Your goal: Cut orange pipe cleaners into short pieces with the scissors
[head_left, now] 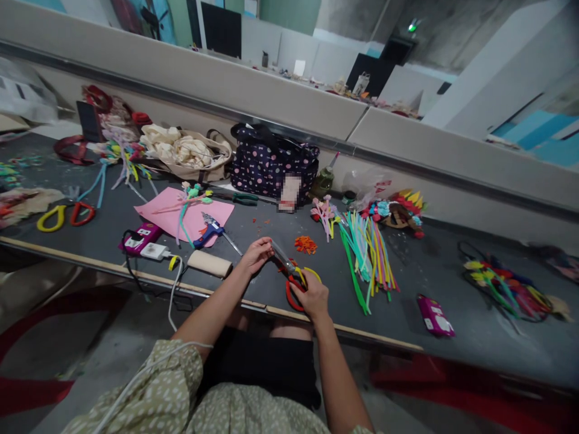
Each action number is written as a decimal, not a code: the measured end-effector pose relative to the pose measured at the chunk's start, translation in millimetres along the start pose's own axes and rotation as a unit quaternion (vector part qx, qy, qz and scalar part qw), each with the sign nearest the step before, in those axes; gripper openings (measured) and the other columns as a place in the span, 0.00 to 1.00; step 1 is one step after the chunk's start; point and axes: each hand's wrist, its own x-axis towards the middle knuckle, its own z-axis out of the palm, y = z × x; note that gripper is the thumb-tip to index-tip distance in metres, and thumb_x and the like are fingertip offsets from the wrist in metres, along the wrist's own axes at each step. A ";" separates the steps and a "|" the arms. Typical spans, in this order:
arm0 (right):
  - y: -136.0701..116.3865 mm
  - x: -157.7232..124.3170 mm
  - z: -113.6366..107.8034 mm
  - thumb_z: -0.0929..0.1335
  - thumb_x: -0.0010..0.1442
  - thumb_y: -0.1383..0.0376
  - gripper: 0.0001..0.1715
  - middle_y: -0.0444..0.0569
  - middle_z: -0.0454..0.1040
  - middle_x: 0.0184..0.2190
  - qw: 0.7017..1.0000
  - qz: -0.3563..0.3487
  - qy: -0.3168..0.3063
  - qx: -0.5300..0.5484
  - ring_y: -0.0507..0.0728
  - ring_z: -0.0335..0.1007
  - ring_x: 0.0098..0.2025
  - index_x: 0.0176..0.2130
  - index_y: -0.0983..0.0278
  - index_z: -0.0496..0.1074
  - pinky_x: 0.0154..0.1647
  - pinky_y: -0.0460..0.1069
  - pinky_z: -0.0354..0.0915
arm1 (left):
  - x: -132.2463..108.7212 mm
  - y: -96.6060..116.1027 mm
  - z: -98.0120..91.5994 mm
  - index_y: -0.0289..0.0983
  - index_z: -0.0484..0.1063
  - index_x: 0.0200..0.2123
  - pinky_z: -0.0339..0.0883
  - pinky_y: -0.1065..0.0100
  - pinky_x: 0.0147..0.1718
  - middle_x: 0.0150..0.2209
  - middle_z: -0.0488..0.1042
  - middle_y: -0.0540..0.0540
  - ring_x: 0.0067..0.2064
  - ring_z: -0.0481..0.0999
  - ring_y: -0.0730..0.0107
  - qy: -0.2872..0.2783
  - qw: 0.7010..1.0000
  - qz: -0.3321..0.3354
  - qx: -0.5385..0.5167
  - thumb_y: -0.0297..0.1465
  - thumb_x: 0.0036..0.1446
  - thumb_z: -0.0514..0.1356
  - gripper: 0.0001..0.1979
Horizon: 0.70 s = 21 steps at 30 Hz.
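In the head view my right hand (315, 295) is closed around the red and yellow handles of a pair of scissors (284, 258). Its metal blades point up and left across the dark tabletop. At the blade tips my left hand (257, 254) has its fingers pinched together; what they hold, if anything, is too small to make out. Small orange cut pieces (306, 244) lie in a pile just beyond the scissors. Further orange bits are partly hidden beneath the blades. A blue glue gun (211, 230) rests on a pink sheet (169, 204) to the left.
Fuzzy craft stems (368, 253) lie bundled at the right, near a purple power strip (435, 314). Another power strip (141, 239) and a beige roll (210, 264) sit left of my hands. A dotted bag (271, 163) stands against the partition. Further left are other scissors (67, 216).
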 end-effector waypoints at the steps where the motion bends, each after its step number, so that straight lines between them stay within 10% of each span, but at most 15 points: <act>1: -0.2 0.2 -0.2 0.65 0.58 0.50 0.28 0.55 0.75 0.43 1.000 0.000 0.000 0.002 0.57 0.72 0.44 0.50 0.66 0.69 0.44 0.50 0.68 | 0.2 -0.1 -0.2 0.32 0.70 0.33 0.68 0.72 0.31 0.26 0.72 0.50 0.27 0.72 0.77 -0.003 1.000 0.000 0.000 0.25 0.38 0.71 0.17; 21: -1.2 0.8 -1.6 0.64 0.59 0.50 0.28 0.53 0.75 0.44 1.000 -0.006 -0.002 0.008 0.57 0.72 0.44 0.51 0.65 0.68 0.44 0.50 0.68 | -1.9 3.3 4.2 0.32 0.70 0.31 0.67 0.71 0.32 0.24 0.71 0.50 0.25 0.70 0.77 -0.004 1.000 -0.023 0.003 0.24 0.38 0.69 0.14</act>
